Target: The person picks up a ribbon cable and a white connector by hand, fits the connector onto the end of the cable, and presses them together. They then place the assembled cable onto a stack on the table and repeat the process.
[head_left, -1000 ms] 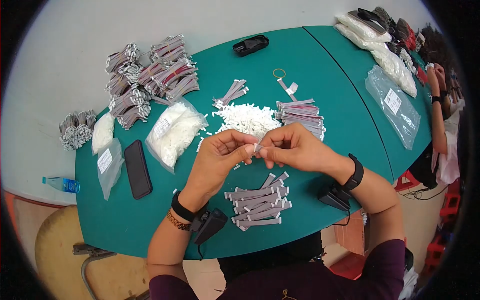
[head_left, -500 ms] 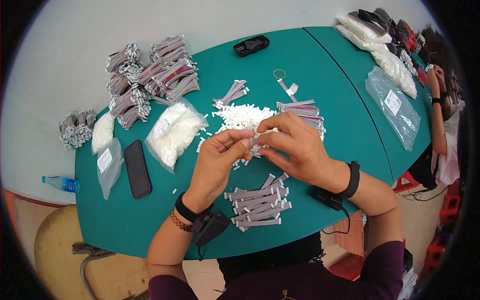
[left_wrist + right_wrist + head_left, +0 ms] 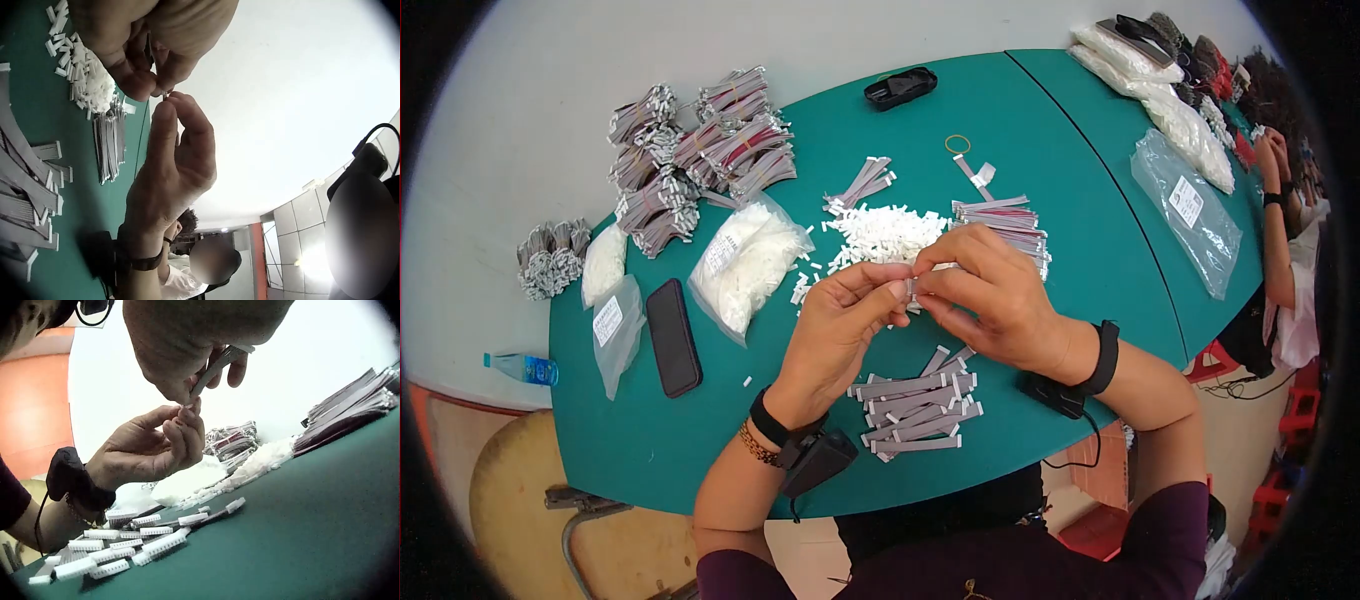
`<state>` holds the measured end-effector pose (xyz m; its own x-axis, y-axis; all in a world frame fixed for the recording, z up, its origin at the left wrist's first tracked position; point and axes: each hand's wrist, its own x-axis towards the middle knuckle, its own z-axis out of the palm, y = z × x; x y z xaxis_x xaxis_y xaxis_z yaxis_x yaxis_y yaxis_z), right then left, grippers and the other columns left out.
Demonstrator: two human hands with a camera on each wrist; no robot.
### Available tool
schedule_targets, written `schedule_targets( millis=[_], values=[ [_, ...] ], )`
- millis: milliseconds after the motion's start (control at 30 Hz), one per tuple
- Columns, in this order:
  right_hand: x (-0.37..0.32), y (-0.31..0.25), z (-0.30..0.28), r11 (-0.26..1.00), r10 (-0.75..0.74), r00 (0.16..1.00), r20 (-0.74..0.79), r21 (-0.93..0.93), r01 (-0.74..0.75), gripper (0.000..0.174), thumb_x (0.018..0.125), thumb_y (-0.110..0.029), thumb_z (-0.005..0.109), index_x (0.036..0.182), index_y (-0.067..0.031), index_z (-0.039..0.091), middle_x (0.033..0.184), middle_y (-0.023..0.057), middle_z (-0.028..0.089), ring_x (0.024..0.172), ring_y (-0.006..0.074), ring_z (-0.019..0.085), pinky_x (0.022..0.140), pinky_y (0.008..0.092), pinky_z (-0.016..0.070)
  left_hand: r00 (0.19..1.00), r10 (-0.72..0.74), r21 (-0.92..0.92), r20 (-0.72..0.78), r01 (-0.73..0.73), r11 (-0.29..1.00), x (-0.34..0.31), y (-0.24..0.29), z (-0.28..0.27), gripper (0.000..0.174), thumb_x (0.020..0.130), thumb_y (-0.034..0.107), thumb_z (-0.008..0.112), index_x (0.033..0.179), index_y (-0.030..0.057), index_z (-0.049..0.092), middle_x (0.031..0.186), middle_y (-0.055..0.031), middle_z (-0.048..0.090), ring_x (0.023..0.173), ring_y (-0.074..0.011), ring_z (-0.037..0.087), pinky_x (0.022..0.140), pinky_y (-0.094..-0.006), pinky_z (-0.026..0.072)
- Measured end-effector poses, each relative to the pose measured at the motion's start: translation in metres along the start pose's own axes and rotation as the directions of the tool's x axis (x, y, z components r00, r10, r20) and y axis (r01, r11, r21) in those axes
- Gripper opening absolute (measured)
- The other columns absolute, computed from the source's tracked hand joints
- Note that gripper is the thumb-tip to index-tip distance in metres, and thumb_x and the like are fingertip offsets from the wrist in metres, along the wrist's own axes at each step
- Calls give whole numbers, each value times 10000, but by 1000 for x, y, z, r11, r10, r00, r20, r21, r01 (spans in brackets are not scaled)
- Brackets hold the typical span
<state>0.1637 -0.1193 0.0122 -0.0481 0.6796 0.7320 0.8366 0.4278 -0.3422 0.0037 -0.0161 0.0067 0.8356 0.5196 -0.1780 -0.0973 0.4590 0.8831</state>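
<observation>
In the head view the left hand and right hand meet over the table, fingertips touching around a small piece. The right wrist view shows a grey ribbon cable running from the right hand's pinch back under its palm. Against its end, the left hand pinches a tiny white part, mostly covered by fingertips. Behind the hands lies a heap of white connectors. Nearer the person is a loose pile of grey cables with white ends.
Bundled cables and bags of white parts lie at the left, near a phone. More cables lie right of the heap. A black case sits at the back. Another person's arm shows at the far right.
Over the last second the right hand has turned and its fingers have shifted around the cable. Its fingertips have come back against the left hand's, which has hardly moved.
</observation>
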Motion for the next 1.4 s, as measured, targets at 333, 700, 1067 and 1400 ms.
schedule_targets(
  millis=[333, 700, 1067, 1400],
  values=[
    [0, 1, 0, 995, -90, 996, -3, -53, 90, 240, 617, -38, 686, 818, -39, 555, 917, 65, 576, 818, 253, 564, 630, 336, 476, 995, -95, -88, 31, 97, 991, 1, 1, -2, 197, 884, 73, 573, 1049, -30, 598, 888, -46, 616, 760, -104, 560, 725, -239, 468],
    [1, -2, -2, 994, -103, 994, 33, -37, 104, 279, 602, -31, 679, 850, -42, 550, 960, 64, 580, 829, 247, 567, 630, 324, 495, 988, -142, -136, 60, 149, 979, 1, 0, -5, 217, 881, 72, 570, 1075, -21, 596, 891, -41, 611, 769, -96, 558, 712, -242, 468],
    [2, -4, -5, 990, -119, 992, 53, -72, 122, 311, 569, -32, 683, 854, -43, 559, 966, 66, 579, 839, 245, 571, 626, 317, 502, 989, -129, -125, 73, 138, 983, 1, 1, -6, 212, 881, 74, 570, 1068, -18, 606, 901, -45, 615, 770, -101, 559, 711, -245, 468],
    [2, -5, -5, 988, -115, 991, 69, -90, 121, 280, 592, -36, 676, 847, -38, 560, 956, 67, 578, 840, 240, 574, 615, 310, 503, 996, -82, -66, 44, 85, 994, -1, 2, -2, 192, 875, 73, 590, 1042, -16, 619, 878, -47, 617, 757, -101, 559, 703, -242, 466]
  ],
)
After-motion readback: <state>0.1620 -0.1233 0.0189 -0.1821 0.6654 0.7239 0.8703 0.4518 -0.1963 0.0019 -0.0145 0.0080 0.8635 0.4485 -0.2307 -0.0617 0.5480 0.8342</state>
